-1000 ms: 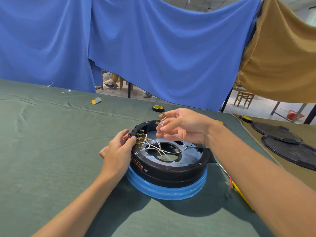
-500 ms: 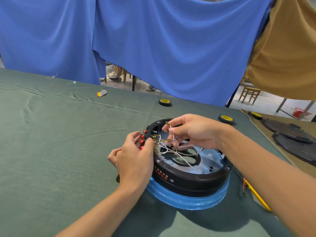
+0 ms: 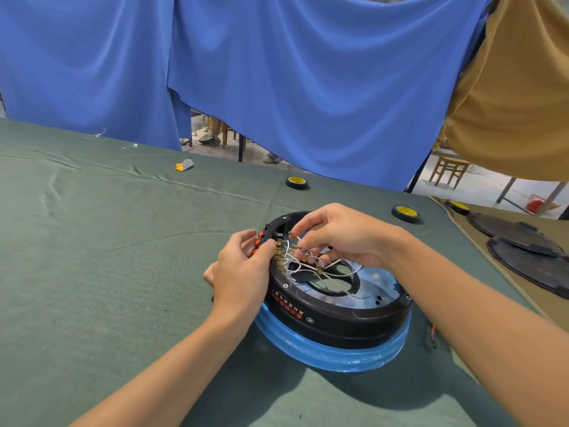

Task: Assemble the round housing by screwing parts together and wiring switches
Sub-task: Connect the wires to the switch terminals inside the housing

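The round black housing (image 3: 338, 309) sits on a blue-wrapped ring (image 3: 323, 355) on the green cloth (image 3: 107, 272). The left hand (image 3: 243, 272) grips its rim at the red switches (image 3: 256, 241), thumb curled over the edge. The right hand (image 3: 341, 238) pinches one of the white wires (image 3: 308, 266) beside the brass terminals (image 3: 279, 255). The wires cross in a tangle, so its end may land on the wrong terminal, or a tug may pull a neighbouring lead loose.
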The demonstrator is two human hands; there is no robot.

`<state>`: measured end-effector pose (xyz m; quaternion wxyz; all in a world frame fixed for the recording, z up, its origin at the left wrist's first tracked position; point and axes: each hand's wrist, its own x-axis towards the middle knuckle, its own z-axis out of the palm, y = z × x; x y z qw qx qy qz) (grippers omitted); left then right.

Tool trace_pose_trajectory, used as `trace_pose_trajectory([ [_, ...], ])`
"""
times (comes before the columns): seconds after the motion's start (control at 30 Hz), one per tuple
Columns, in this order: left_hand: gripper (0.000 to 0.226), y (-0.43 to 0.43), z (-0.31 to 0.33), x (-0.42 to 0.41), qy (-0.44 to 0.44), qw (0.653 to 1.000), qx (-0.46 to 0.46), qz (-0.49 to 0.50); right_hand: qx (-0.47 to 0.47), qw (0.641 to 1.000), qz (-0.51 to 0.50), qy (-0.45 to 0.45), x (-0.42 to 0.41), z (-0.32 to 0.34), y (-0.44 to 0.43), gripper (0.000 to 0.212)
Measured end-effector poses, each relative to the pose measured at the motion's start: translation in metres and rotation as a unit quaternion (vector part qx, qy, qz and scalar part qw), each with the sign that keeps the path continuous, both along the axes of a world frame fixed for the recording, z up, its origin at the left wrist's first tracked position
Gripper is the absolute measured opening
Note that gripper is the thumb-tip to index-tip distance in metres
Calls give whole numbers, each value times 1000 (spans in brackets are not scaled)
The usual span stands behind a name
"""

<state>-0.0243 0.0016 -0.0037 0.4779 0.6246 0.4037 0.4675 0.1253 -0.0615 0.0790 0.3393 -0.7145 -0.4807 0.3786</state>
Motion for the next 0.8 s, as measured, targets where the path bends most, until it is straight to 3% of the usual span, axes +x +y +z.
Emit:
trace_pose_trajectory([
  [0.27,31,2,-4,-1,-13,1000,15,-19,40,992,-73,91,5,-4,0,10],
  [0.5,45,11,6,-2,-26,998,20,-56,38,995,-95,19,4,-6,10,3],
  [0.6,27,15,8,-1,11,994,21,-103,36,996,-79,-33,3,-7,15,7],
  [0.8,27,15,-2,4,9,996,21,-84,19,996,-48,-79,1,-5,23,12],
])
